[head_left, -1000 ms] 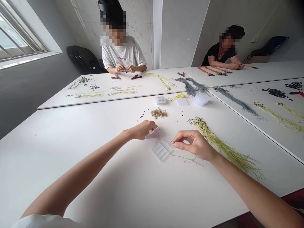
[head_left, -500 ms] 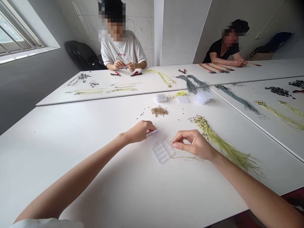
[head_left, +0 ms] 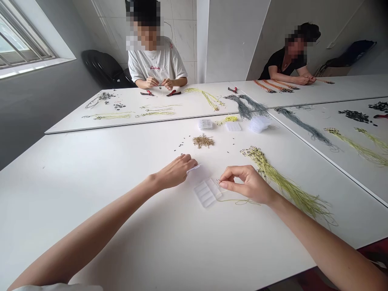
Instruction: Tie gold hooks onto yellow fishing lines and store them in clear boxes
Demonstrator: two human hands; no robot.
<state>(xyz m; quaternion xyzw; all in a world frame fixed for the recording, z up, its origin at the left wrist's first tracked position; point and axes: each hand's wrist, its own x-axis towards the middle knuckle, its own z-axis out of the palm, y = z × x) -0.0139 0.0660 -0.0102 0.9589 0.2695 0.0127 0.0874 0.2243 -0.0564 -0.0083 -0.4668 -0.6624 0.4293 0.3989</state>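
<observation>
Hook (head_left: 218,181) pinched between right hand (head_left: 247,185) fingertips — a slip drops it; left hand (head_left: 175,171) curled at box lid (head_left: 193,169), grip unclear — I'd fear a knock tipping it.

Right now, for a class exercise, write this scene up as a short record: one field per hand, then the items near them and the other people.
Left hand: at the edge of a clear lid; grip cannot be told.
Right hand: fingertips pinch a small metal piece.
Between hands: open clear compartment box on a white table.
Near right hand: green cord; yellow-green cord bundle.
Ahead: pile of small brass parts.
Others: one co-worker with both hands together over a far table; another with forearms resting on a table.
</observation>
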